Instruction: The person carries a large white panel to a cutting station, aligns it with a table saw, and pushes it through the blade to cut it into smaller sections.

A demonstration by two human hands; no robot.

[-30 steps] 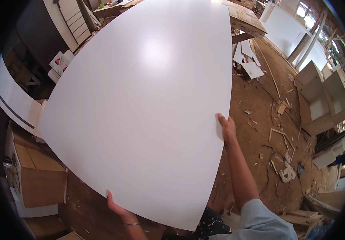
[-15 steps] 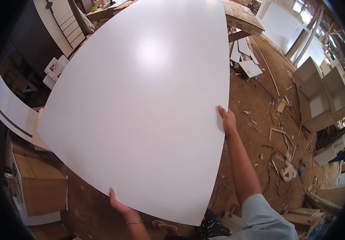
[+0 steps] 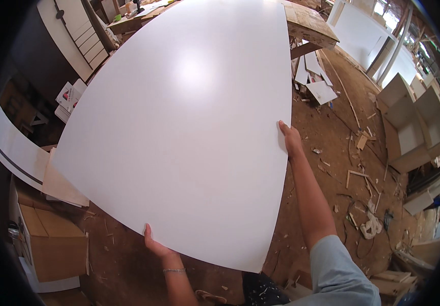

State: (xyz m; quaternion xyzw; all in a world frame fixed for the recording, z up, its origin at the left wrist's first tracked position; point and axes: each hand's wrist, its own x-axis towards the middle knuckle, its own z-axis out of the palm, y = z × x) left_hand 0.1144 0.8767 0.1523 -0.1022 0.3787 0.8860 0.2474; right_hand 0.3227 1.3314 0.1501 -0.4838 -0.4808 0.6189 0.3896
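Observation:
A large glossy white panel (image 3: 179,137) fills the middle of the view, its far end over a wooden workbench (image 3: 309,24). My left hand (image 3: 160,246) grips the panel's near edge, thumb on top and fingers hidden underneath; a bracelet circles that wrist. Farther up, my right hand (image 3: 291,140) is closed on the right edge, also with its thumb on the upper face and the other fingers out of sight below. The near end of the panel sticks out toward me, over the floor.
A cardboard box (image 3: 57,250) stands at the lower left, below a thin pale sheet (image 3: 64,181). White offcuts (image 3: 319,86) lie under the bench. Wood scraps and a tangled cord (image 3: 370,224) litter the dirt floor (image 3: 327,178). An open cabinet carcass (image 3: 413,122) stands at right.
The panel's near edge has shifted away from me, both hands moving forward with it. More of the pale sheet at the left now shows.

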